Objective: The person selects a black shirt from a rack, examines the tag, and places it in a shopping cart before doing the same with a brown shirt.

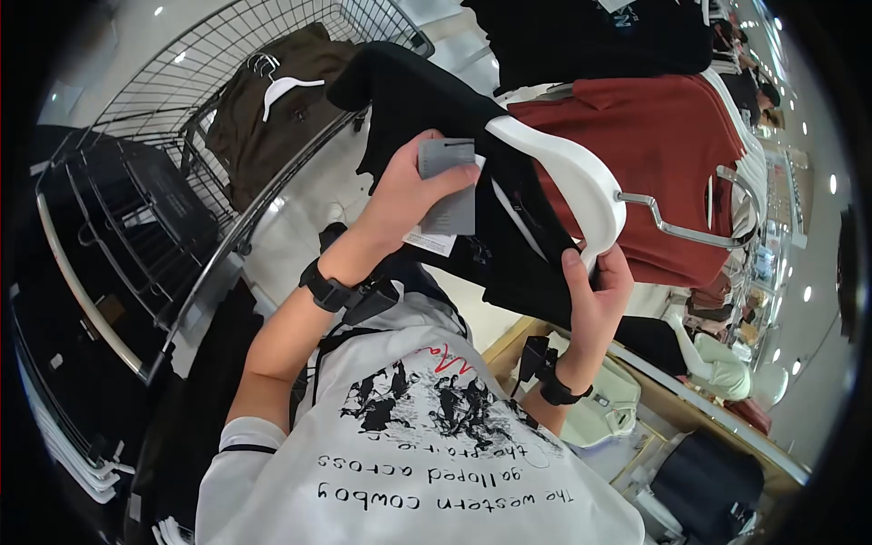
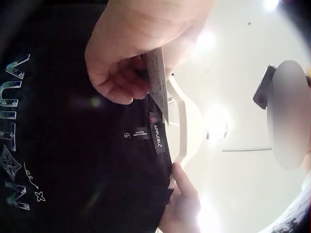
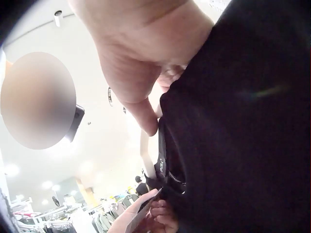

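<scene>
A black T-shirt [image 1: 400,100] with a glossy letter print [image 2: 14,141] hangs on a white hanger [image 1: 568,168] with a metal hook. Between thumb and fingers, my left hand [image 1: 409,191] holds a grey hang tag [image 1: 450,213], and a white tag [image 1: 431,242] shows under it. The right hand [image 1: 601,289] pinches the hanger's arm together with the shirt at the neckline. Inside the collar, a black neck label [image 2: 156,133] shows in the left wrist view. The right wrist view has the right thumb [image 3: 146,119] against the hanger; its other fingers are mostly hidden behind the cloth.
At the left stands a wire shopping cart [image 1: 136,100] with a dark brown garment [image 1: 282,100] and a small white hanger [image 1: 282,91] inside. A rust-red top [image 1: 636,136] hangs beyond the hanger. Black clothes [image 1: 73,363] hang at lower left. A wood-edged display [image 1: 672,413] holds bags.
</scene>
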Available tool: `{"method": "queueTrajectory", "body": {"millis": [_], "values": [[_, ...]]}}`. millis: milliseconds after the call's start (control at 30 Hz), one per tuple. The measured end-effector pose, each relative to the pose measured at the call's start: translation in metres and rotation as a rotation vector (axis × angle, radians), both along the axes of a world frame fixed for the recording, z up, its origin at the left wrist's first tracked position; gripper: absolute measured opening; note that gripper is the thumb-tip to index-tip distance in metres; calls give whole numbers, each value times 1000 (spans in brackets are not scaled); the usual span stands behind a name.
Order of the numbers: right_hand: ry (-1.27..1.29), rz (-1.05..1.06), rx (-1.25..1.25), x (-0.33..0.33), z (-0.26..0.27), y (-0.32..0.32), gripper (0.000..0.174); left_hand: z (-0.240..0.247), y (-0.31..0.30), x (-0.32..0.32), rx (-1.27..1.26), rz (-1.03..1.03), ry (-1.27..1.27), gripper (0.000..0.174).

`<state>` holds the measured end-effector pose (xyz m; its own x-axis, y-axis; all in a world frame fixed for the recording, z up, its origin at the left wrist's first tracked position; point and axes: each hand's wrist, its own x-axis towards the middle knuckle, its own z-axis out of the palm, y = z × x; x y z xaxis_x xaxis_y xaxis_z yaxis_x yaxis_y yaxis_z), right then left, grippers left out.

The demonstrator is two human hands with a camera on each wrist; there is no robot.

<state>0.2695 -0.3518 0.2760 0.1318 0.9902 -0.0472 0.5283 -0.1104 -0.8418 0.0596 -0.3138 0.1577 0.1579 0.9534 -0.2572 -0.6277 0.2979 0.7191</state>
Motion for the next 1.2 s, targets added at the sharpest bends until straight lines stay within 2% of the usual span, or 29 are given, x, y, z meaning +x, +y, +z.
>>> {"method": "queueTrajectory", "body": {"millis": [33,167,267,467,500,533,600,700,800,833,933,967,1067,1167,1200], "values": [[-11,11,-14,2,0,1,16,0,-1,-1,-42,-6,38,21],[7,29,-10,13,-4,1,17,4,-2,5,-158,-44,-139,17],[24,27,19,33,-6,-5,17,3,-3,22,-43,-67,-62,21],[43,-34,123,100,4,-22,15,-20,-8,69,300,-193,420,27],[62,-36,140,115,8,-27,15,-28,-8,73,301,-248,569,28],[80,-35,158,129,12,-30,15,-46,-6,78,480,-178,723,27],[95,-37,206,153,17,-39,17,-71,-7,83,300,-369,772,27],[124,11,280,188,21,-49,21,-104,-20,98,180,-259,761,47],[158,136,285,222,32,-59,20,-126,-34,111,272,157,1118,76],[151,150,298,235,33,-60,22,-122,-37,108,258,114,1084,99],[184,173,380,274,29,-58,31,-143,-47,105,311,143,1199,98],[122,215,428,285,32,-54,35,-149,-52,103,362,157,1160,98],[185,223,536,326,33,-45,44,-129,-72,103,319,39,1147,95],[407,107,544,342,47,-44,50,-112,-92,104,298,-39,1032,99],[451,80,569,343,53,-44,44,-110,-97,103,248,-56,1028,100]]}}
